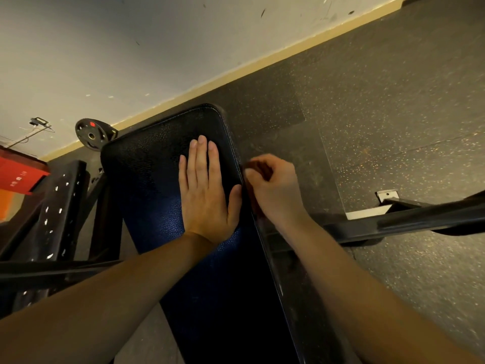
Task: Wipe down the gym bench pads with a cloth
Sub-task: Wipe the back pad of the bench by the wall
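Bench pad point(147, 164): long, rectangular, upholstered in black pebble-grain vinyl with a blue sheen near mid-length. Corners rounded; a stitched seam runs along the perimeter. The pad extends from the lower edge of view up toward the wall, its far end just short of the baseboard. Surface lies face-up and unobstructed at the far end. No cloth is discernible in view.

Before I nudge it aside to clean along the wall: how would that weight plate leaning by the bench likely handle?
The weight plate looks like solid metal, so probably heavy for its size and stiff. It stands on its round edge against the wall, so a push might roll or topple it. Its rim looks smooth; grip may be poor.
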`<state>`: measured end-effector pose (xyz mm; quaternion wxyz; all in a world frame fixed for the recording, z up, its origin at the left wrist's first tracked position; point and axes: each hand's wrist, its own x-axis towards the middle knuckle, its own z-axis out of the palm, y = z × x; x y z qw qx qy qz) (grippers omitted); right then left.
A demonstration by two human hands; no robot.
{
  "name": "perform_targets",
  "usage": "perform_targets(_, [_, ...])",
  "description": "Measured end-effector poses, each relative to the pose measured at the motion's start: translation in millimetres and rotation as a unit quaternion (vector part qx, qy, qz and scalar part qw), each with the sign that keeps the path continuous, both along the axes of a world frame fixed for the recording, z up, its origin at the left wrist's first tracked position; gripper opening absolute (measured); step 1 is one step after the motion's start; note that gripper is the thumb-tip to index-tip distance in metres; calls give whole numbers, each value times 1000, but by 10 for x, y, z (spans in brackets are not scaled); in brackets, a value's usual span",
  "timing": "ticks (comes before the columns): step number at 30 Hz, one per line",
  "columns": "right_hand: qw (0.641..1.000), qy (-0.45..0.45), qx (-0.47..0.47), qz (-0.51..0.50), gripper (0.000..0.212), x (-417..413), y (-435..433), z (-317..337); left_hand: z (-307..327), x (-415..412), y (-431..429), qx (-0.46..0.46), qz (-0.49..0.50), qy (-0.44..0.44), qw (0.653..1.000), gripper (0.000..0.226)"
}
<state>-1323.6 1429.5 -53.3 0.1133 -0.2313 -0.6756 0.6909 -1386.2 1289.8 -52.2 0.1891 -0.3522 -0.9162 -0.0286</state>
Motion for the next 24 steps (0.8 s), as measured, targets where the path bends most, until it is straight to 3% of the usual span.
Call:
perform_targets(2, [999,31,-13,-33,16,-17,-101,2,0,-15,-1,4,-4,0,1000,77])
perform_targets(8, [987,-124,-77,67,26,763,-220,-485,-11,-10,14,30,-12,-2,999,77])
perform_targets(11, [999,-27,-21,1,17,125,-46,-169,-6,-16,18,21,-10,-6,1000,77])
perform_targets(15, [993,108,-45,-34,12,-512,157,281,1,-7,22,13,-4,-4,1000,77])
perform_targets(17, [997,73,-37,-17,14,-298,88,109,0,-10,23,13,-7,-6,1000,77])
perform_targets(21, [994,-95,-18,56,21,313,-111,-283,-11,-20,15,17,-9,-10,1000,77])
perform_targets(24, [1000,-10,-8,-2,16,-14,-12,-40,-7,-13,20,17,-7,-12,1000,77])
